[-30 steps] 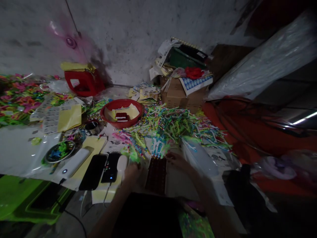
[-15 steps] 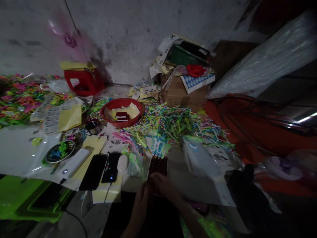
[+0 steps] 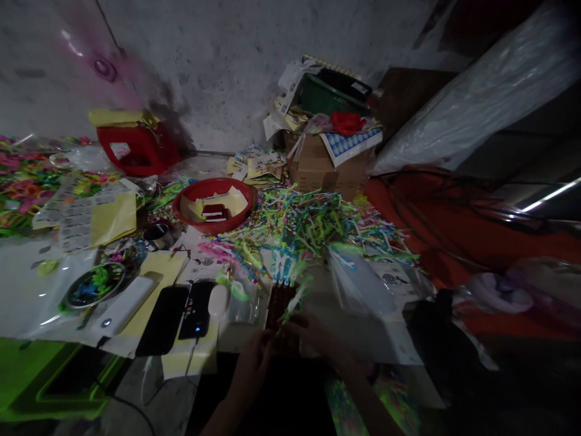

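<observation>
While the pink fan (image 3: 103, 68) spun far off by the grey wall, both hands had pulled back toward the near edge of the table. A second before, they were spread apart, one on each side of the dark red ribbed tray (image 3: 278, 303). Now they met at its near end. The left hand (image 3: 255, 358) was curled, its fingers touching the tray's near edge. The right hand (image 3: 313, 334) had pinched a thin green and white plastic stick (image 3: 293, 301) between finger and thumb, and the stick lay slanted over the tray. So it looked like one stick had been picked from the pile and brought to the tray.

It was dim near the hands, so I could not tell how tight the left hand gripped.

Just past the tray lay the big messy heap of bright plastic sticks (image 3: 313, 227), green, pink, yellow and blue, all thin and spiky. Left of the heap sat a round red plastic bowl (image 3: 184, 209) with yellow paper cards inside. Near and to the left lay two flat black phones (image 3: 163, 327), smooth and shiny, with a small white oval thing (image 3: 218, 299) beside them. A clear crinkly plastic bag (image 3: 358, 284) lay right of the tray. Far back stood a brown cardboard box (image 3: 318, 169) with papers on top.
</observation>
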Demonstrator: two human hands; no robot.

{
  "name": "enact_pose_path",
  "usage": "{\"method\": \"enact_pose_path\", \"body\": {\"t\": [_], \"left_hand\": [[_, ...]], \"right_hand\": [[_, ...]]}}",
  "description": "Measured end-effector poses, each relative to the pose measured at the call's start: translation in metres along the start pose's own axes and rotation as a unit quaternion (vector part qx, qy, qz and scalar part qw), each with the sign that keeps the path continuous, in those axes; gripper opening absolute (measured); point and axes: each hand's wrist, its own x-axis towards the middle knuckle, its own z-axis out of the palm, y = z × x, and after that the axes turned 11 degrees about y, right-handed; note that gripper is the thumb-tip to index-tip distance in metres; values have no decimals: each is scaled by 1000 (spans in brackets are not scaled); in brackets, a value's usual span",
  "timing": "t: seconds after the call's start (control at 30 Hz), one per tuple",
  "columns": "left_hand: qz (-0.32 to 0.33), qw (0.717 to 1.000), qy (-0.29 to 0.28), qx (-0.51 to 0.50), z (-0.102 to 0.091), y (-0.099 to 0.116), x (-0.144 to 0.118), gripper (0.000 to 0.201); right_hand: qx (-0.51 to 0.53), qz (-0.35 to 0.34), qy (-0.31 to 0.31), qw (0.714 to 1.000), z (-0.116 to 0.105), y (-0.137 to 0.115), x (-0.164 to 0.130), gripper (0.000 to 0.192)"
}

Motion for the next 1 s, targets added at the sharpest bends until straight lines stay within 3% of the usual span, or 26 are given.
{"method": "enact_pose_path", "body": {"t": [0.13,0.27,0.43,0.63,0.77,0.93,1.0], "left_hand": [[138,983,49,107,2,-22,8,31],[217,953,39,208,10,-40,12,51],[224,941,23,251,19,-46,10,54],[221,939,32,261,21,-44,9,51],[224,938,30,264,20,-42,10,50],[219,939,24,264,20,-44,11,51],[212,943,21,256,20,-44,12,50]], "right_hand": [[-55,-7,111,992,-46,-7,15,27],[-39,-12,149,988,-71,-13,35,31],[-22,-8,163,986,-66,2,48,42],[-44,-12,151,987,-61,27,50,39],[-66,-32,170,983,-62,25,56,38],[19,7,109,994,-56,15,52,46],[32,-3,111,993,-55,9,44,47]]}}
